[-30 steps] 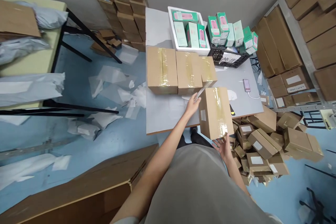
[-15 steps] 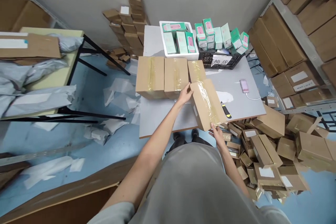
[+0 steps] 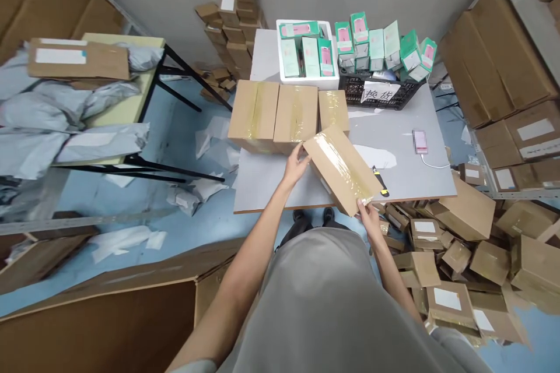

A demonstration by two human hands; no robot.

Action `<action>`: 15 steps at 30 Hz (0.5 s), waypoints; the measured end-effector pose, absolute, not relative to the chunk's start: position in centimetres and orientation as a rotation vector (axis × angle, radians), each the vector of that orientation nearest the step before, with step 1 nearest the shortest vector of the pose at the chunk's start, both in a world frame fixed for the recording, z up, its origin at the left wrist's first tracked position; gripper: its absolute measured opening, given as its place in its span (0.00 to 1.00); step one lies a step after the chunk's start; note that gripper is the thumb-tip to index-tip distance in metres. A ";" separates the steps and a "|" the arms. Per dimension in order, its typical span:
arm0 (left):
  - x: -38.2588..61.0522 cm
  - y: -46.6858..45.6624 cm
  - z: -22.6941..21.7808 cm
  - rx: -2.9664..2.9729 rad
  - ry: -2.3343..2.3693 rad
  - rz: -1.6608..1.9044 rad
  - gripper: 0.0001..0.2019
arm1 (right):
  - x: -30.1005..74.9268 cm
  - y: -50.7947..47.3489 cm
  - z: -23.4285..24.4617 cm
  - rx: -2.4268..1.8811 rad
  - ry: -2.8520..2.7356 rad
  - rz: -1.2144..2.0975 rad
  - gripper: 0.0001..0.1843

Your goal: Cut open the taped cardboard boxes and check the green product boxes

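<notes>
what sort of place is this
Probably a packing room or small warehouse: taped cardboard boxes stand in a row on a grey table, a heap of boxes lies on the floor to the right, and grey mailing bags are piled on another table.

Even light is shed throughout; white glare is reflected by glossy yellowish tape (image 3: 343,168) on the obliquely held brown cardboard box (image 3: 335,178). The large open brown cardboard carton (image 3: 109,326) is shadowed inside. Edges are stretched by wide-angle distortion.
</notes>
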State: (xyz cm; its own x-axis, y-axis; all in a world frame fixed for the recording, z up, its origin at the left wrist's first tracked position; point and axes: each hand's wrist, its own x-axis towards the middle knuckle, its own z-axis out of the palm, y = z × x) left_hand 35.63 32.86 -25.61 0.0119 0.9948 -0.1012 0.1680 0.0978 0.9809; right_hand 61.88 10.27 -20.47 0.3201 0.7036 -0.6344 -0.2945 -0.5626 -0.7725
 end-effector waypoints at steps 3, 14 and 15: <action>36.5 35.6 -24.5 1.265 1.419 1.030 0.28 | 62.1 11.9 -20.4 -1.692 -0.376 1.329 0.52; 32.3 18.1 -19.8 1.215 1.639 1.059 0.23 | 69.0 8.7 -18.6 -1.772 -0.775 1.228 0.43; 32.0 16.8 -19.5 1.180 1.654 1.079 0.24 | 69.3 9.6 -18.4 -1.740 -0.831 1.223 0.42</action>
State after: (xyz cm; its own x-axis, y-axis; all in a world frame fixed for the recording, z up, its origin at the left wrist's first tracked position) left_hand 32.02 16.77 -19.49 -0.2278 0.9643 -0.1350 0.2649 0.1948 0.9444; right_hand 69.33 9.64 -18.38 0.3065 0.8639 -0.3997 0.0537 -0.4349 -0.8989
